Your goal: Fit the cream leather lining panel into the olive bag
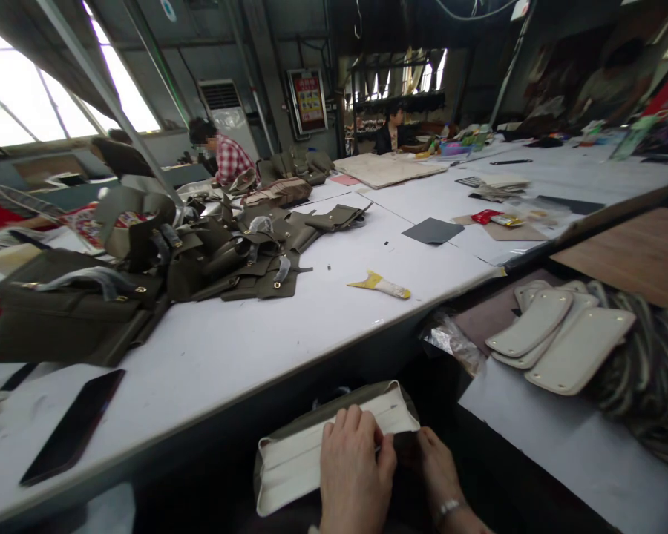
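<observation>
An olive bag with a cream inner side (pixel 295 461) lies tilted below the table's front edge, near my lap. On its cream face a dark seam or zip line runs lengthwise. My left hand (pixel 356 460) presses on this face with fingers curled and thumb drawn in, gripping the bag near its lower edge. At the bag's right corner my right hand (pixel 439 471), with a bracelet at the wrist, pinches the edge. Part of its fingers is hidden behind the corner.
Olive bags (pixel 228 256) are heaped on the white table (pixel 245 348), with a phone (pixel 72 426) near the front left. A yellow-and-white tool (pixel 379 285) lies mid-table. On the right are pale panels (pixel 582 348) beside bundled straps (pixel 646 371). Co-workers (pixel 234 159) sit farther back.
</observation>
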`<move>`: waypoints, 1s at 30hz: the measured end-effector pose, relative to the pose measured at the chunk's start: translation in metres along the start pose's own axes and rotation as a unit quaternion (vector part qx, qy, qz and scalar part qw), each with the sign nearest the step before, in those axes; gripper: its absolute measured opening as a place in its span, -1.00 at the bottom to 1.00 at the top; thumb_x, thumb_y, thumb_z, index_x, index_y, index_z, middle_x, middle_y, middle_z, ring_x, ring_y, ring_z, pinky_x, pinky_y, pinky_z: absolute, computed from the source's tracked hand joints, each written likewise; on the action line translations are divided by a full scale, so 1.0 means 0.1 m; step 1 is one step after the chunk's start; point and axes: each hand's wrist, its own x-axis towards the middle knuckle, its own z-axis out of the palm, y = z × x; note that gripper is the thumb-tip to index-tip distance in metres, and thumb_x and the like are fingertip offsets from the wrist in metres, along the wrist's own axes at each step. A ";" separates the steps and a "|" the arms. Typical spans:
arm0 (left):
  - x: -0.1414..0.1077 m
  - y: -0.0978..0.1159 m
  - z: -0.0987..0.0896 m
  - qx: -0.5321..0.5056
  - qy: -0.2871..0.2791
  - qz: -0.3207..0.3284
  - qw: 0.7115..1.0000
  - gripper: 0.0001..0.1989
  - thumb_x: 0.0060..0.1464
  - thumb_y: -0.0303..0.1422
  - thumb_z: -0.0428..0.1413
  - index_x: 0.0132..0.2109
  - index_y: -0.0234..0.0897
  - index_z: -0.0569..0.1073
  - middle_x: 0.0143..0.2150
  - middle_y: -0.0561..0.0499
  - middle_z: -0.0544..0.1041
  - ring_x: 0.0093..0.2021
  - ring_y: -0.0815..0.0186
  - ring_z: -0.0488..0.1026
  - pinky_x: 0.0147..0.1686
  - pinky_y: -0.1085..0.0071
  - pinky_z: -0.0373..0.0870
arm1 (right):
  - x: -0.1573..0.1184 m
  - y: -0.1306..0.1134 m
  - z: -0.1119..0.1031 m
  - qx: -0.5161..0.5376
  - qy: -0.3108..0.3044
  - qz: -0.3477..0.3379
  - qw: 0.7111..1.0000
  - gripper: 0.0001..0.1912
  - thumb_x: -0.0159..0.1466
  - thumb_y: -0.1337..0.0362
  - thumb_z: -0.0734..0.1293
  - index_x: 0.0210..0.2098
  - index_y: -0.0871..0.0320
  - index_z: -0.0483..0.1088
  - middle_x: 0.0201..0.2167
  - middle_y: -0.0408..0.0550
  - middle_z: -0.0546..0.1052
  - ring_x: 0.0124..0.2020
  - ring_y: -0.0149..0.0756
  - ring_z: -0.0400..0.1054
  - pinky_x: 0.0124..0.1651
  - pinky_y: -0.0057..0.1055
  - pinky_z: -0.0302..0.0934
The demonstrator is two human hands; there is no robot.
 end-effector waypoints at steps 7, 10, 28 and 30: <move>-0.04 0.01 0.02 0.008 0.022 0.011 1.000 -0.86 0.20 -0.40 0.02 -0.35 -0.18 0.38 -0.31 0.04 0.44 -0.20 0.15 0.33 -0.18 0.18 0.13 | -0.52 -0.53 -0.49 -0.266 -0.035 -0.595 0.758 -0.65 0.31 0.41 0.23 0.07 0.15 0.43 -0.02 0.01 0.55 0.03 -0.23 0.45 0.06 -0.45 0.39; -0.06 0.02 0.03 0.001 0.035 0.010 0.999 -0.88 0.21 -0.39 0.02 -0.32 -0.19 0.38 -0.30 0.04 0.44 -0.20 0.16 0.33 -0.17 0.19 0.15 | -0.52 -0.57 -0.37 -0.341 -0.014 -0.657 0.673 -0.56 0.28 0.51 0.19 0.14 0.28 0.35 0.06 0.09 0.50 0.16 -0.15 0.34 0.15 -0.28 0.33; -0.50 -0.37 -0.06 -0.066 0.163 -0.007 0.984 -0.83 0.20 -0.44 0.03 -0.37 -0.18 0.40 -0.35 0.05 0.47 -0.26 0.20 0.33 -0.18 0.19 0.10 | -0.71 -0.46 0.11 -0.371 0.008 -0.688 0.624 -0.67 0.31 0.46 0.16 -0.01 0.42 0.43 0.00 0.23 0.49 0.10 -0.04 0.34 0.06 -0.19 0.30; -0.53 -0.42 -0.04 -0.082 0.183 -0.008 0.980 -0.83 0.20 -0.44 0.03 -0.38 -0.18 0.40 -0.36 0.05 0.46 -0.27 0.21 0.32 -0.17 0.19 0.09 | -0.74 -0.46 0.16 -0.367 0.008 -0.693 0.621 -0.66 0.31 0.47 0.14 -0.02 0.39 0.43 -0.03 0.20 0.50 0.08 -0.06 0.36 0.04 -0.21 0.33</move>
